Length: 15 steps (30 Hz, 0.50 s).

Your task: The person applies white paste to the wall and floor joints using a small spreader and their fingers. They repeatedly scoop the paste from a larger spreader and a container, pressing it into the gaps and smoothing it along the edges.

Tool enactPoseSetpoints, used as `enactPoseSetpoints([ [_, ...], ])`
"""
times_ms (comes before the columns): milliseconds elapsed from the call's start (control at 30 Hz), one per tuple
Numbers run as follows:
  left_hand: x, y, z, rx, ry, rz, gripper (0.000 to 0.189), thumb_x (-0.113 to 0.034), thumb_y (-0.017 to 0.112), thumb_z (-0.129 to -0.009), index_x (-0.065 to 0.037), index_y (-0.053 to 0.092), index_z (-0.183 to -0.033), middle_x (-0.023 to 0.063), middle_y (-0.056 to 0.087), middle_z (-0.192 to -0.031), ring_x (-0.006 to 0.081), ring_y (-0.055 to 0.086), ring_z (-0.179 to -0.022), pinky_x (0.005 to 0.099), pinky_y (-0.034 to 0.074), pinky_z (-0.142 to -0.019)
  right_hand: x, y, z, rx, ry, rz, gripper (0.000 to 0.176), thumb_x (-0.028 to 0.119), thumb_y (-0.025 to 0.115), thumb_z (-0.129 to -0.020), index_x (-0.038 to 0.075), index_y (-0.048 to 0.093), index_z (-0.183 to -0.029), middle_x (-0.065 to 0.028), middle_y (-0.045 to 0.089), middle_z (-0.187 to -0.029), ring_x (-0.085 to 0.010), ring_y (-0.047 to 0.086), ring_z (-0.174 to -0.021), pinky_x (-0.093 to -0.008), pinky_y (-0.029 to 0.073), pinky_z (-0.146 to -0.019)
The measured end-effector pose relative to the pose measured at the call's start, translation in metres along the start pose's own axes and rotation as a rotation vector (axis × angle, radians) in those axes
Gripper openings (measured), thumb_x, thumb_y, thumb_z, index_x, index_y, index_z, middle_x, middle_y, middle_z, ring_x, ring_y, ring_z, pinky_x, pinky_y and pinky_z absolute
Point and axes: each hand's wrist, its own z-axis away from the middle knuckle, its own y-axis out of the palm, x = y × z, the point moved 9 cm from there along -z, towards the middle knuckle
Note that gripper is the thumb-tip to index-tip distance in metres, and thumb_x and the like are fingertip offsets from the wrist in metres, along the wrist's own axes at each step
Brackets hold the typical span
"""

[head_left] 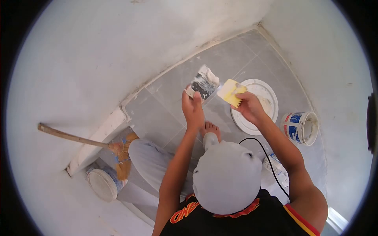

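Observation:
My left hand is closed on a flat dark plate smeared with white paste, held above the floor. In my right hand is a yellow scraper with a notched edge, white material on its face. The scraper is just right of the plate; a narrow gap shows between them. Below my right hand, a round white lid lies on the floor, partly hidden by the hand, with a pale lump of material on it.
A paint bucket lies to the right by the wall. At left are a broom and another white bucket. A black cable runs beside my knee. Walls rise around the grey tiled floor.

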Motion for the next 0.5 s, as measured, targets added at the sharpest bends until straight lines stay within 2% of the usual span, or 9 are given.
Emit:
enactPoseSetpoints([
  [33, 0.002, 0.0, 0.003, 0.015, -0.001, 0.003, 0.023, -0.009, 0.044, -0.087, -0.004, 0.045, -0.109, 0.0088, 0.054, -0.104, 0.0217, 0.056, -0.087, 0.0276, 0.045, -0.075, -0.007, 0.009, -0.003, 0.07, 0.046, -0.141, 0.033, 0.005, 0.051, -0.078, 0.001, 0.045, -0.11, -0.0098, 0.055, -0.1, -0.0169, 0.057, -0.086, -0.031, 0.05, -0.071],
  [100, -0.029, 0.022, 0.022, 0.285, 0.476, -0.387, 0.027, -0.005, 0.045, -0.085, -0.004, 0.048, -0.112, 0.0119, 0.055, -0.104, 0.0255, 0.056, -0.087, 0.0281, 0.045, -0.074, -0.008, 0.015, -0.007, 0.015, 0.076, -0.208, 0.028, 0.004, 0.05, -0.078, -0.001, 0.046, -0.106, -0.0109, 0.055, -0.098, -0.0169, 0.057, -0.084, -0.0306, 0.05, -0.071],
  [133, -0.028, 0.018, 0.024, 0.301, 0.473, -0.376, 0.027, -0.005, 0.045, -0.085, -0.004, 0.048, -0.112, 0.0119, 0.055, -0.104, 0.0255, 0.056, -0.087, 0.0281, 0.045, -0.074, -0.006, 0.021, -0.012, 0.104, 0.051, -0.17, 0.027, 0.004, 0.05, -0.078, -0.001, 0.047, -0.104, -0.0109, 0.056, -0.097, -0.0169, 0.058, -0.082, -0.0303, 0.05, -0.069],
  [167, -0.021, 0.015, 0.023, 0.349, 0.429, -0.508, 0.026, -0.005, 0.044, -0.085, -0.003, 0.05, -0.11, 0.0132, 0.056, -0.101, 0.0269, 0.057, -0.087, 0.0284, 0.045, -0.075, -0.006, 0.028, -0.014, 0.194, 0.029, -0.128, 0.025, 0.004, 0.05, -0.078, -0.001, 0.048, -0.103, -0.0108, 0.057, -0.095, -0.017, 0.058, -0.08, -0.0299, 0.05, -0.067],
  [200, -0.013, 0.011, 0.02, 0.391, 0.388, -0.64, 0.025, -0.005, 0.043, -0.084, -0.003, 0.051, -0.108, 0.0144, 0.057, -0.099, 0.0284, 0.057, -0.088, 0.0286, 0.045, -0.075, -0.003, 0.033, -0.011, 0.179, 0.034, -0.139, 0.023, 0.004, 0.05, -0.078, -0.003, 0.048, -0.1, -0.0108, 0.058, -0.091, -0.0175, 0.059, -0.076, -0.0292, 0.049, -0.064],
  [333, 0.041, -0.025, 0.021, 0.394, 0.243, -0.76, 0.026, -0.003, 0.038, -0.084, -0.002, 0.05, -0.107, 0.0116, 0.058, -0.093, 0.0253, 0.058, -0.082, 0.0284, 0.047, -0.069, 0.012, 0.041, -0.013, 0.241, -0.052, -0.092, 0.024, 0.003, 0.05, -0.078, -0.002, 0.05, -0.101, -0.0097, 0.059, -0.092, -0.0178, 0.06, -0.073, -0.0297, 0.049, -0.063],
  [400, 0.1, -0.056, 0.023, 0.087, -0.548, 0.06, 0.024, -0.006, 0.039, -0.082, -0.002, 0.051, -0.103, 0.0076, 0.058, -0.087, 0.0201, 0.058, -0.074, 0.0295, 0.048, -0.058, 0.018, 0.043, -0.017, 0.192, -0.342, 0.914, 0.026, 0.003, 0.049, -0.079, 0.001, 0.052, -0.105, -0.0107, 0.058, -0.099, -0.0214, 0.059, -0.076, -0.031, 0.05, -0.064],
  [433, 0.104, -0.057, 0.025, 0.092, -0.555, 0.065, 0.024, -0.006, 0.039, -0.082, -0.002, 0.051, -0.103, 0.0076, 0.058, -0.087, 0.0201, 0.058, -0.074, 0.0295, 0.048, -0.058, 0.011, 0.045, -0.019, 0.183, -0.337, 0.918, 0.026, 0.003, 0.049, -0.079, 0.001, 0.052, -0.105, -0.0107, 0.058, -0.099, -0.0214, 0.059, -0.076, -0.031, 0.05, -0.064],
  [500, 0.099, -0.043, 0.038, -0.083, -0.921, 0.436, 0.021, -0.01, 0.043, -0.081, -0.005, 0.052, -0.099, 0.0041, 0.057, -0.085, 0.0155, 0.057, -0.068, 0.0295, 0.044, -0.047, 0.028, 0.092, 0.023, 0.235, -1.068, 1.196, 0.033, 0.003, 0.053, -0.074, 0.006, 0.054, -0.107, -0.0103, 0.055, -0.107, -0.0229, 0.057, -0.081, -0.0301, 0.051, -0.061],
])
